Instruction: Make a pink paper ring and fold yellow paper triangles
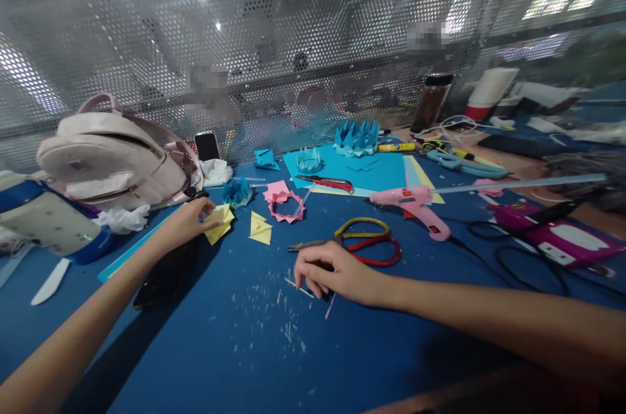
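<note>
My left hand (pixel 184 226) reaches across to a small pile of yellow folded paper (pixel 218 223), its fingers bent and closed at the pile's left edge. Another yellow folded piece (pixel 260 229) lies just to the right. My right hand (pixel 337 269) rests on the blue table with loosely curled fingers, somewhat apart and holding nothing. Behind it are scissors (pixel 364 236) with one yellow and one red handle loop, the blades partly behind the hand. A pink folded-paper ring (pixel 287 207) and a pink paper piece (pixel 276 191) lie between the hands, farther back.
Paper scraps (pixel 288 329) dot the table. Farther back are blue paper sheets (pixel 386 169), a blue paper crown (pixel 357 139) and a red cutter (pixel 327 183). A pink glue gun (pixel 415 204) with its cord lies right. A black phone (pixel 163 277) and backpack (pixel 105 153) are left.
</note>
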A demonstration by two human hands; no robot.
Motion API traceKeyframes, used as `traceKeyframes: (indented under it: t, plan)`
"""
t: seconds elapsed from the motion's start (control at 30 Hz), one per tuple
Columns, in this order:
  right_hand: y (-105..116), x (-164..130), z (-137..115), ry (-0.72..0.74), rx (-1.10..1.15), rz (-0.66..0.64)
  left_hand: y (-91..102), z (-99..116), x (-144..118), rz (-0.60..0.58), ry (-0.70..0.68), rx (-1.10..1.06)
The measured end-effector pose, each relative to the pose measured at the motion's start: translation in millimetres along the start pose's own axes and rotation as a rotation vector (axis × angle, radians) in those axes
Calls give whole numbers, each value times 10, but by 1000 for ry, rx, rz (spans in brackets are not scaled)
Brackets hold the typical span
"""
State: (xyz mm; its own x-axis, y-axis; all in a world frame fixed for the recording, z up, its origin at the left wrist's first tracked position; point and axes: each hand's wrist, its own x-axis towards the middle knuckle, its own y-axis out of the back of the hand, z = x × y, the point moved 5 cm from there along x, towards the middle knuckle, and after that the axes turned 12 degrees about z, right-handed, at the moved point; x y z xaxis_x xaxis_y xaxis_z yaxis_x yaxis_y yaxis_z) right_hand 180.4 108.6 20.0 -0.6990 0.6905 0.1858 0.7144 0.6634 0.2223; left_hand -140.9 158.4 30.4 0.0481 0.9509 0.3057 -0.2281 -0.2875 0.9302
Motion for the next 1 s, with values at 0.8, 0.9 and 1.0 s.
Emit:
traceKeyframes:
  t: [0.8,0.9,1.0]
  plan:
    - [27,-58,11,191,-405,115,-180,1848,-963,-299,81,-838]
    - [21,-52,24,198,-475,83,-213,1815,-961,-255,82,-817]
    - [27,-21,48,170,-485,61,-241,1739,-947,-226,73,-814]
